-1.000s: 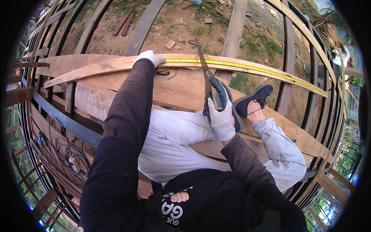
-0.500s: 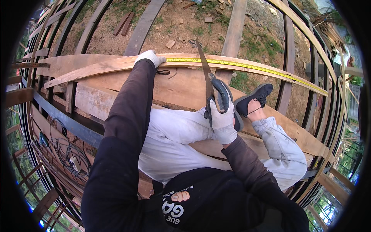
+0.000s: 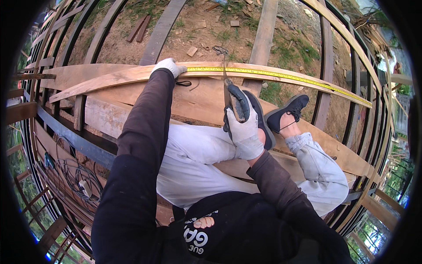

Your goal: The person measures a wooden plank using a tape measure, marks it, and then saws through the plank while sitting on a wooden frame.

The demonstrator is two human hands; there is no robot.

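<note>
A long, narrow wooden plank (image 3: 115,78) lies across in front of me, its line bent by the lens. Along its top runs a yellow tape measure (image 3: 272,75), stretched from my left glove toward the right end. My white-gloved left hand (image 3: 168,67) is closed over the plank at the tape's near end; its fingertips are partly hidden. In my right hand (image 3: 247,131), also gloved, is a handsaw (image 3: 227,93) gripped by its dark handle. The saw's blade points away from me, nearly edge-on, with its tip reaching across the plank and tape.
Wide boards (image 3: 206,103) lie under the plank and beneath my legs. Dark beams (image 3: 163,31) with open gaps extend over bare ground with wood scraps (image 3: 192,51). My shoes (image 3: 288,114) rest on the boards at the right. A coiled cable (image 3: 81,178) lies at the left.
My right hand has shifted left with the handsaw, and the blade now looks narrower and more upright. My left hand stays on the plank; the whole view has shifted slightly.
</note>
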